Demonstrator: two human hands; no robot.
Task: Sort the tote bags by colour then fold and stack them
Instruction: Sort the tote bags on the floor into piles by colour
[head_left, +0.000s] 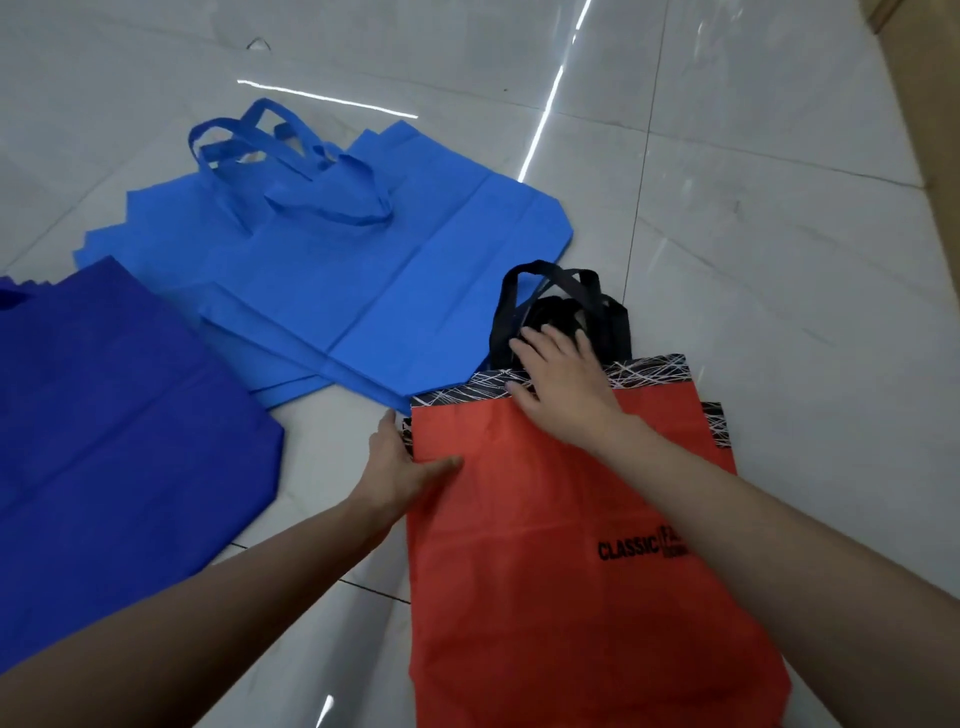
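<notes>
An orange-red tote bag with a black-and-white patterned top band and black handles lies flat on the floor at the lower right. My right hand rests flat on its top band, fingers reaching onto the handles. My left hand holds the bag's left edge, thumb on top of the fabric and fingers hidden beneath. A pile of light blue tote bags with tangled handles lies in the middle. A dark blue tote bag is spread at the left.
The floor is glossy pale tile with bright light reflections. A wooden edge runs along the far right.
</notes>
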